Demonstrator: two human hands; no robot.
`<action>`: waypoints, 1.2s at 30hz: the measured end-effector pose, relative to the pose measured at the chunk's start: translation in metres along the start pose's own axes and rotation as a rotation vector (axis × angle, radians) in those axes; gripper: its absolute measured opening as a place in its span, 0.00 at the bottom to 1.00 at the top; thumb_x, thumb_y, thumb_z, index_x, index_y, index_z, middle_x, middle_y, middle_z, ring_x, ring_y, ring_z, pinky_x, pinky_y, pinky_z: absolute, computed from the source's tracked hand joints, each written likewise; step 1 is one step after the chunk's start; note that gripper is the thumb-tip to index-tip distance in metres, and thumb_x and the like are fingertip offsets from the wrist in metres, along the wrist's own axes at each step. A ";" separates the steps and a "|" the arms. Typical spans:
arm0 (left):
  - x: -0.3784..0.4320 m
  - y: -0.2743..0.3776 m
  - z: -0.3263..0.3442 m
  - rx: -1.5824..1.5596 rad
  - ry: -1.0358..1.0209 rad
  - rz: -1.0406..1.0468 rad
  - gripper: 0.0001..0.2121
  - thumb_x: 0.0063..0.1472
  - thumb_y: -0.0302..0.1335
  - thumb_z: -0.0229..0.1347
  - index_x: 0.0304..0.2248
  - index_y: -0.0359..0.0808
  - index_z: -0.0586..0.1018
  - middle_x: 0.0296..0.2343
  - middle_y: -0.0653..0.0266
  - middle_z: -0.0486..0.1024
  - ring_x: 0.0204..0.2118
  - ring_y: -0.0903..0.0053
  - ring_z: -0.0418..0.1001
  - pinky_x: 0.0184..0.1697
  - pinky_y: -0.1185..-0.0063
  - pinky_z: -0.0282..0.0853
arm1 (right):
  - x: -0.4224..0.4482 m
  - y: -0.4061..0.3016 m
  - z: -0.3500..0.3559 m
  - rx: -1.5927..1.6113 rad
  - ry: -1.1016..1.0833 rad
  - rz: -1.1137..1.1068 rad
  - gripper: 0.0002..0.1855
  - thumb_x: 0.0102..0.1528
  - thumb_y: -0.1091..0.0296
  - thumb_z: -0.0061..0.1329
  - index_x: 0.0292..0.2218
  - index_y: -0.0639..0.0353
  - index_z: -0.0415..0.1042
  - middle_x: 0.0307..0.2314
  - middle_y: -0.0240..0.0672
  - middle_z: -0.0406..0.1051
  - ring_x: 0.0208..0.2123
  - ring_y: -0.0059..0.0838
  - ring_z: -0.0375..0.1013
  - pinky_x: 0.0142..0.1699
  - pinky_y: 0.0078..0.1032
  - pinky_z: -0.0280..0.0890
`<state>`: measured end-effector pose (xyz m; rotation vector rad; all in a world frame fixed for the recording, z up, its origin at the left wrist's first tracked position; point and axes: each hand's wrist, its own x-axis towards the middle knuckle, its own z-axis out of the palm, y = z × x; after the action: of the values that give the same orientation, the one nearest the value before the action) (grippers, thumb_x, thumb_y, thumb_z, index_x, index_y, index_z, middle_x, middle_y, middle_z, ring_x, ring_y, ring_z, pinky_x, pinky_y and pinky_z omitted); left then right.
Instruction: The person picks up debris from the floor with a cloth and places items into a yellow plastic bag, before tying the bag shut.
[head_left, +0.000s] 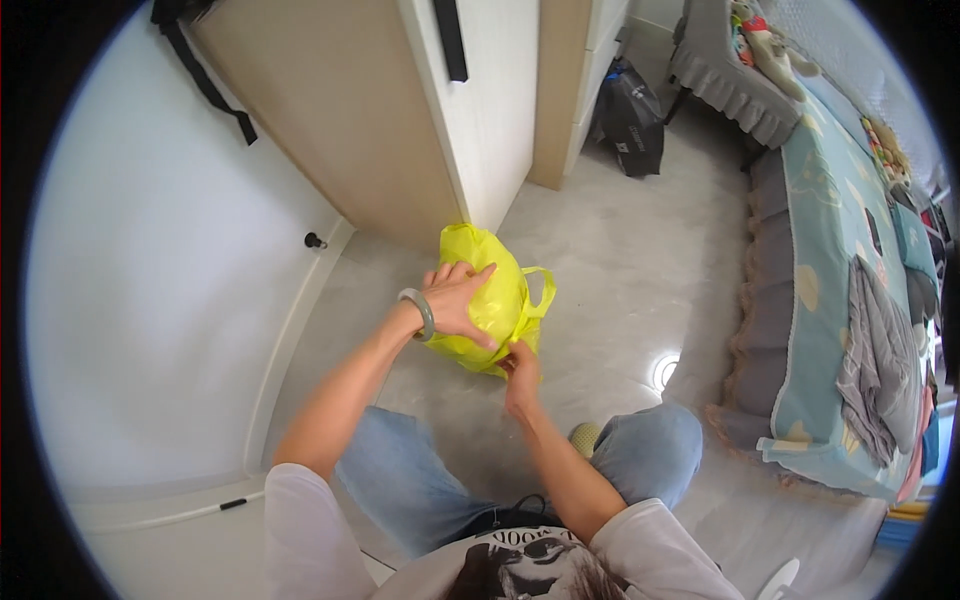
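Note:
A full yellow-green plastic bag (499, 277) rests on the grey floor between my knees and the corner of a wardrobe. My left hand (456, 301), with a bangle at the wrist, lies spread over the bag's upper left side, thumb and fingers apart. At the bag's lower right edge, the curled fingers of my right hand (519, 369) pinch some of its plastic. One handle loop of the bag stands out to the right, free of both hands. What the bag contains is hidden.
A wooden wardrobe (360, 112) stands ahead, with a door stop (313, 241) low on the left wall. Farther off is a black bag (631, 120) on the floor. A bed (817, 300) with a grey garment (874, 367) on it runs along the right.

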<state>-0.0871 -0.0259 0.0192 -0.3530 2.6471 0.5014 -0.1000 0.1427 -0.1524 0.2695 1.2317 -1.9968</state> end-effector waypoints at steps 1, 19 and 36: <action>0.002 0.000 -0.001 -0.031 0.012 0.079 0.57 0.32 0.49 0.68 0.61 0.43 0.49 0.51 0.50 0.55 0.55 0.55 0.52 0.57 0.67 0.53 | 0.009 -0.007 -0.008 0.021 0.052 -0.007 0.07 0.53 0.63 0.41 0.30 0.53 0.69 0.25 0.26 0.68 0.27 0.20 0.65 0.36 0.22 0.59; 0.047 0.088 0.138 -0.103 0.484 0.202 0.40 0.38 0.23 0.61 0.55 0.44 0.60 0.43 0.56 0.60 0.46 0.57 0.60 0.50 0.67 0.62 | 0.018 -0.029 -0.098 -0.367 0.586 0.041 0.12 0.55 0.65 0.35 0.29 0.63 0.68 0.18 0.33 0.66 0.19 0.30 0.64 0.26 0.29 0.58; 0.049 0.016 0.152 -1.101 0.216 -0.377 0.14 0.61 0.33 0.47 0.33 0.29 0.78 0.35 0.47 0.77 0.35 0.67 0.77 0.39 0.75 0.68 | 0.009 -0.137 -0.021 -1.875 0.012 -0.485 0.73 0.23 0.43 0.69 0.62 0.31 0.33 0.61 0.53 0.28 0.61 0.61 0.36 0.51 0.65 0.53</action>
<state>-0.0815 0.0406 -0.1269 -1.2295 2.1263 1.8150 -0.2059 0.1899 -0.0755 -0.9817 2.6665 -0.3949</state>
